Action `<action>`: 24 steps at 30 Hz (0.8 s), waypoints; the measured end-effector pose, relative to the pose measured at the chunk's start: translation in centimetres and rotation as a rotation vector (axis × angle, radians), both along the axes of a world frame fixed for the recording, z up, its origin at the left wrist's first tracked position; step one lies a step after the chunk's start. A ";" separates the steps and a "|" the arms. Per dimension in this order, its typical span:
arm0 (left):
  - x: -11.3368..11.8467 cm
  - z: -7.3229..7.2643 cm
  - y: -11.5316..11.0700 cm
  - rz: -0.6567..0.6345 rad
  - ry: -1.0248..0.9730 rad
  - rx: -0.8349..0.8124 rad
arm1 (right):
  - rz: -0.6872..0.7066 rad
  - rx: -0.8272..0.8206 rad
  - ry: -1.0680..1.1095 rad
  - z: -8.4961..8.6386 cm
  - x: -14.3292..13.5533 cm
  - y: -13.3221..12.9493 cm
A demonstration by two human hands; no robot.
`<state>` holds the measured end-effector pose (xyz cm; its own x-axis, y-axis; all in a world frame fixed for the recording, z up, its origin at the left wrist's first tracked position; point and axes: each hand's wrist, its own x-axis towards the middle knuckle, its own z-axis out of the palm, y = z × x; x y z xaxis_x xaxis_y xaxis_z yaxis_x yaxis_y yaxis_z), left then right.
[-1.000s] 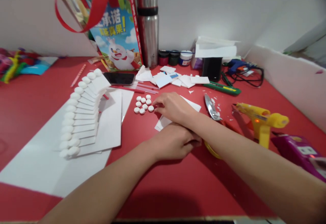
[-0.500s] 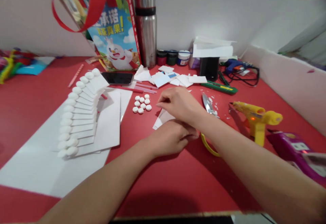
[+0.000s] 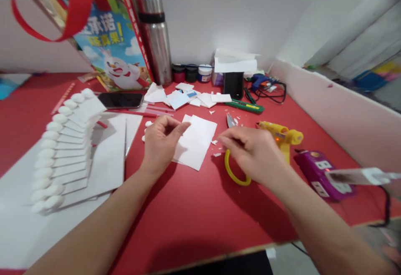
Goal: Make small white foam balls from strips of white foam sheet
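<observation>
My left hand (image 3: 161, 141) hovers at the left edge of some stacked white paper pieces (image 3: 199, 141), thumb and fingers closed in a pinch. My right hand (image 3: 253, 150) is to the right of the paper, its fingertips also pinched together. Whatever either pinch holds, if anything, is too small or hidden. Under and beside my right hand lie scissors with a yellow handle (image 3: 236, 179). White round pieces (image 3: 148, 124) peek out from behind my left hand. On the left stands a curved stair-like model of white board (image 3: 78, 141) edged with white discs.
A yellow glue gun (image 3: 283, 135) and a purple power strip (image 3: 326, 175) are at the right. Behind lie board offcuts (image 3: 178, 99), a green cutter (image 3: 246, 106), a phone (image 3: 120, 99) and red straws (image 3: 134, 112). A steel flask (image 3: 156, 45) and printed bag (image 3: 115, 54) stand at the back.
My crossed hands have come apart, left hand to the left and right hand to the right, uncovering the white paper. The view has turned right.
</observation>
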<state>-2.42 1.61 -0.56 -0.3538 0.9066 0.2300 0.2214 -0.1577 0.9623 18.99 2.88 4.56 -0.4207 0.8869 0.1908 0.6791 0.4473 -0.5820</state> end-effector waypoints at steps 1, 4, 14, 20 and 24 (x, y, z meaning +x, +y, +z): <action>-0.1 0.0 0.1 0.008 -0.031 -0.002 | 0.056 0.004 -0.038 0.1 -0.9 0.0; -0.5 0.1 0.1 0.024 -0.091 0.023 | 0.180 -0.037 -0.270 0.2 -4.1 -0.1; -0.7 0.7 0.2 0.054 -0.189 0.055 | 0.294 -0.145 -0.322 -2.5 -5.6 0.1; -0.5 0.1 0.5 0.012 -0.183 0.065 | 0.316 -0.127 -0.335 -2.4 -5.5 0.3; -0.3 0.2 0.2 -0.034 -0.104 0.114 | 0.332 -0.098 -0.323 -3.0 -5.6 0.2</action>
